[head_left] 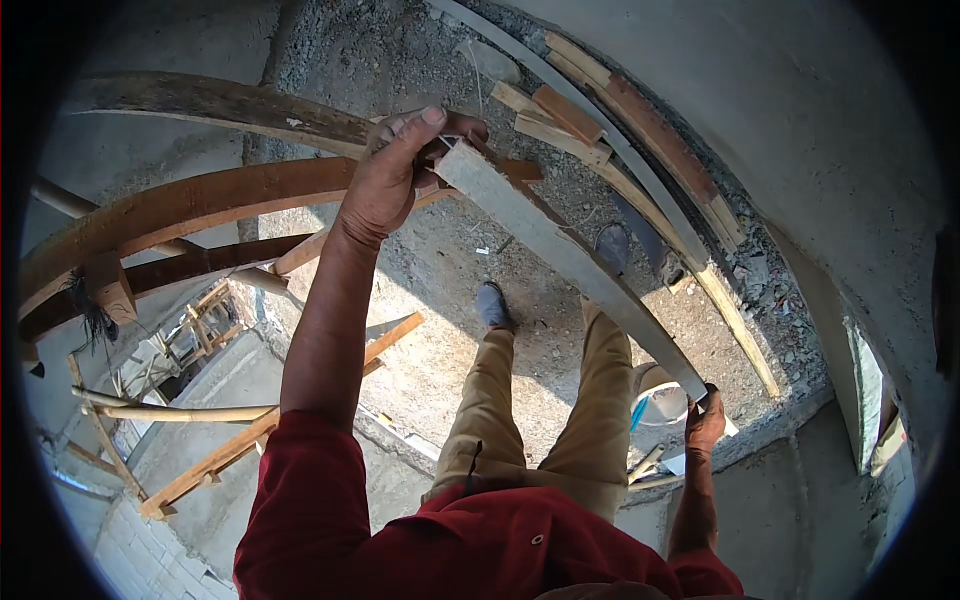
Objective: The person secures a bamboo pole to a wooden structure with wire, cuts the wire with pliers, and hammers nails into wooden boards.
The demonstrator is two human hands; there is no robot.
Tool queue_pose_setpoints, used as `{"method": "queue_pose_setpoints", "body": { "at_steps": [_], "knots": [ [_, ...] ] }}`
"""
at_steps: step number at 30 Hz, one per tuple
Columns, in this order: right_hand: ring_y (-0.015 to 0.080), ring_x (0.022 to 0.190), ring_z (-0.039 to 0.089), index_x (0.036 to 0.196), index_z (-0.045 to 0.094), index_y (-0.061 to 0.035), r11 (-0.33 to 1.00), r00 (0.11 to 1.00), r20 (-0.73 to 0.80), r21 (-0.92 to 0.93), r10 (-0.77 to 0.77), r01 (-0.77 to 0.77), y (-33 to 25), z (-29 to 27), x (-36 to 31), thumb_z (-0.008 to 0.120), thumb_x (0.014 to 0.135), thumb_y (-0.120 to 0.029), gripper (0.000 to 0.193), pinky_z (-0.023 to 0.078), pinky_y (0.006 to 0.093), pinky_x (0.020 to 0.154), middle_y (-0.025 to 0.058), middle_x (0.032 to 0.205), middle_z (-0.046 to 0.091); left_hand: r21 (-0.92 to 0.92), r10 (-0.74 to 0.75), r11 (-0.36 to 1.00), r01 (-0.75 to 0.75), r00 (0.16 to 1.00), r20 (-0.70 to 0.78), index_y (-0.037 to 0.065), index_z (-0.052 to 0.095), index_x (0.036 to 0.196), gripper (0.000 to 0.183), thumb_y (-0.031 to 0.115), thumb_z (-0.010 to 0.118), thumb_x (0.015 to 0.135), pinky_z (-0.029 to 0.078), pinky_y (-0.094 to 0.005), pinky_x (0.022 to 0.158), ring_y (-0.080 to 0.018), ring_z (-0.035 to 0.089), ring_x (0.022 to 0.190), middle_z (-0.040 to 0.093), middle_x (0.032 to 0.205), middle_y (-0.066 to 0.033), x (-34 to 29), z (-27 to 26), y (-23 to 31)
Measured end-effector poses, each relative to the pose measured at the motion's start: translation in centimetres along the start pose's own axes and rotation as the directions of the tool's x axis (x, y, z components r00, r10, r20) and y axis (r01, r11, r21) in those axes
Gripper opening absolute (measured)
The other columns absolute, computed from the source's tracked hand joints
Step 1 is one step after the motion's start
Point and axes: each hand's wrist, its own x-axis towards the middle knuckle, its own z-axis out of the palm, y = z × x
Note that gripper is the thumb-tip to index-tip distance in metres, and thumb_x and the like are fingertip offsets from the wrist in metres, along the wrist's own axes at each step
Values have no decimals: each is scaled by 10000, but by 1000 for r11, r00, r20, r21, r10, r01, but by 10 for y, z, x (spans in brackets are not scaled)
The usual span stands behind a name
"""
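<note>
A long board (545, 238) with a dusty pale grey face and a brown edge slants in front of me, from upper middle to lower right. My left hand (390, 175) is closed around its far end, thumb on top and the other fingers partly hidden behind it. At the near right end, my right hand (706, 425) grips the board, some of its fingers out of sight. Close to my left hand, brown timber beams (190, 207) reach in from the left. A white bucket (662, 404) with something blue at its rim stands beside my right hand.
Several wood offcuts and long strips (650, 125) lie along the wall at upper right. On the left are a round pole (62, 196), a bamboo pole (190, 413) and a slanted timber (215, 462). My shoes stand on rough, gritty ground (545, 345). A plastered wall (800, 110) curves along the right.
</note>
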Motion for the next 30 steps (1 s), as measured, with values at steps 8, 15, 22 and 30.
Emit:
{"method": "queue_pose_setpoints", "body": {
  "at_steps": [8, 15, 22, 30],
  "knots": [
    [398, 1007, 706, 1277, 613, -99, 998, 997, 69, 51, -35, 32, -23, -10, 23, 779, 828, -113, 478, 552, 474, 832, 180, 1100, 727, 29, 268, 963, -266, 953, -139, 29, 778, 1093, 533, 533, 644, 983, 481, -233, 701, -62, 630, 790, 740, 880, -25, -68, 10, 34],
    [320, 1002, 740, 1183, 660, -74, 966, 987, 116, 247, -113, 82, -64, -54, 9, 837, 789, -89, 431, 567, 404, 829, 159, 1059, 750, -5, 461, 882, -472, 863, -206, 40, 773, 1089, 290, 266, 801, 910, 542, -323, 860, -160, 683, 981, 734, 1063, -125, -193, -17, 103],
    [353, 868, 746, 1077, 666, -111, 933, 911, 215, 158, -352, 323, -117, -96, -48, 904, 724, -185, 432, 582, 439, 739, 153, 924, 751, -38, 509, 841, -540, 813, -281, -3, 704, 1029, 255, 250, 701, 999, 503, -278, 799, -121, 629, 886, 698, 1027, -88, -354, -46, 164],
    [386, 950, 717, 1103, 679, -45, 822, 852, -19, 251, -524, 511, -239, -121, -121, 897, 700, -197, 483, 555, 446, 824, 195, 1006, 727, 93, 771, 605, -791, 552, -317, 25, 670, 1080, 317, 334, 611, 1048, 498, -248, 794, -87, 621, 882, 686, 990, -39, -566, -75, 225]
  ]
}}
